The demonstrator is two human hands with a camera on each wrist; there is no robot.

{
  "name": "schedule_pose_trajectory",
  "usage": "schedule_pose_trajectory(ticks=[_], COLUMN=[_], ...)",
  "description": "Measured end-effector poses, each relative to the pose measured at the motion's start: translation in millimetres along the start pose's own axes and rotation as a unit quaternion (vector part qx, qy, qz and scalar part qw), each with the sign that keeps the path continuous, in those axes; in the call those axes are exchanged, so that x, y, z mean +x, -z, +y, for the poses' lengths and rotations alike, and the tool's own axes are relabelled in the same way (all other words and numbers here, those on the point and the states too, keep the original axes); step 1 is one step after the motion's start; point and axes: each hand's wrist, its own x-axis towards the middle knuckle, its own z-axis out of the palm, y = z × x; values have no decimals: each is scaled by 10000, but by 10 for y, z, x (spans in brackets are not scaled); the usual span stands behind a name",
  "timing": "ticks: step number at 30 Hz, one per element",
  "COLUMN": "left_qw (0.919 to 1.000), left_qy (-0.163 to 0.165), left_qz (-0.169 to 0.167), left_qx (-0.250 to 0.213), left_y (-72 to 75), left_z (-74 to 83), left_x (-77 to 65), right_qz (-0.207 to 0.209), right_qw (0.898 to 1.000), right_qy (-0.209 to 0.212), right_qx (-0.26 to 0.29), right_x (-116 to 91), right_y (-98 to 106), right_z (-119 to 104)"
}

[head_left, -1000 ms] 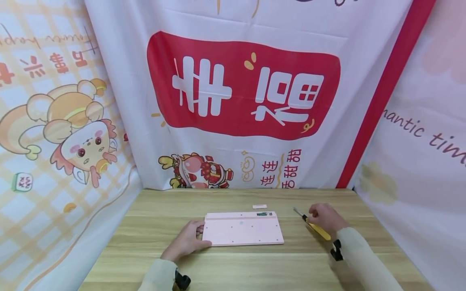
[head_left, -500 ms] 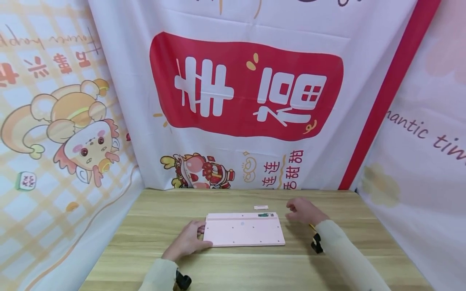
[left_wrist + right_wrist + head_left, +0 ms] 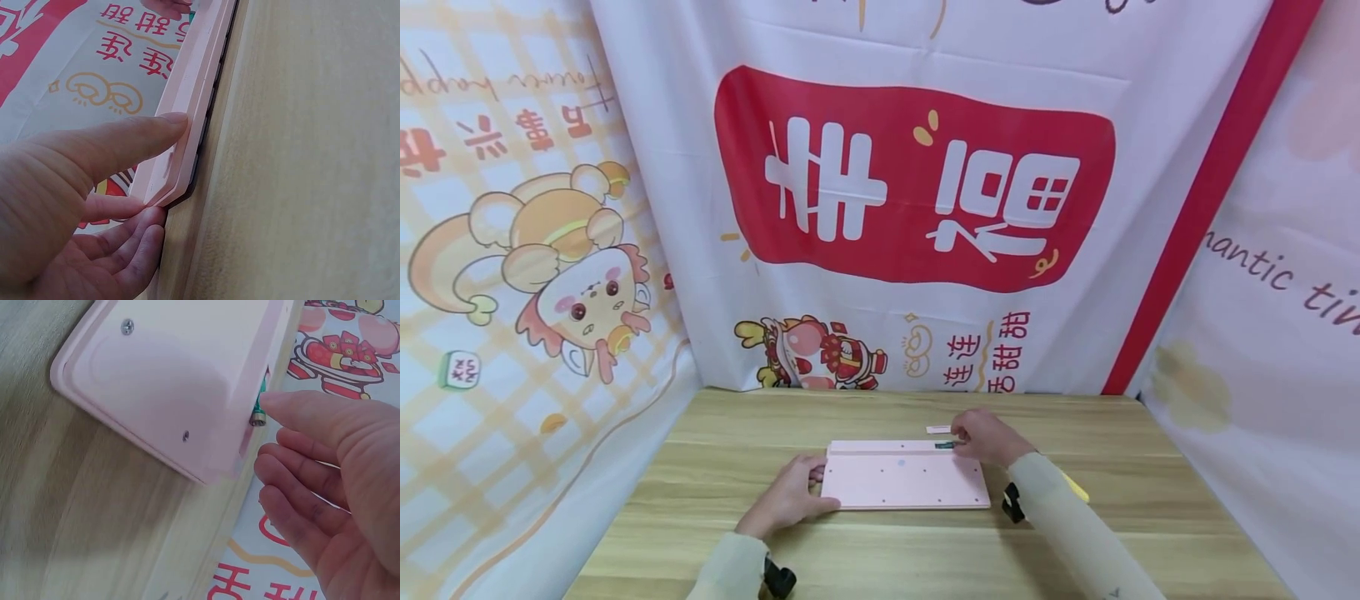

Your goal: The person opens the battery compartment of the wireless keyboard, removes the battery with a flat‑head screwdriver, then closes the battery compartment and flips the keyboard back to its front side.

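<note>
A pink keyboard lies back side up on the table, dark keys showing along its underside in the left wrist view. My left hand grips its left end, the thumb on top and the other fingers at the edge. At the far right corner is an uncovered battery slot with a green battery in it. My right hand is over this slot; its thumb tip touches the battery, and the other fingers are loosely bent beside the keyboard. Beyond the slot lies a small pink battery cover, partly hidden by that hand.
A yellow-handled tool lies right of the keyboard, mostly hidden by the right sleeve. The wood-grain table ends at a printed cloth backdrop, with more printed cloth at both sides.
My right hand has moved left, away from the yellow-handled tool, which stays on the table, to the battery slot. My left hand keeps its grip on the keyboard.
</note>
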Motion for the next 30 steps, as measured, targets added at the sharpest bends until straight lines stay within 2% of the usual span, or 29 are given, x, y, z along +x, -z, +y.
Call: schedule_pose_trajectory(ticks=[9, 13, 18, 23, 30], left_qw=[10000, 10000, 10000, 10000, 9998], left_qy=[-11, 36, 19, -54, -187], left_qz=[-9, -15, -33, 2, 8], left_qx=[-68, -74, -72, -58, -73], left_y=[-2, -1, -2, -8, -12], left_z=[6, 13, 24, 23, 10], left_x=[-1, 1, -8, -15, -7], right_qz=[-181, -88, 9, -98, -399], right_qw=[9992, 9989, 9990, 9990, 9979], right_qy=[-358, -466, -402, -253, -209], right_qx=[-90, 32, 212, 362, 470], right_x=[69, 94, 118, 139, 202], right_y=[-136, -182, -200, -134, 82], right_z=[-3, 26, 83, 102, 48])
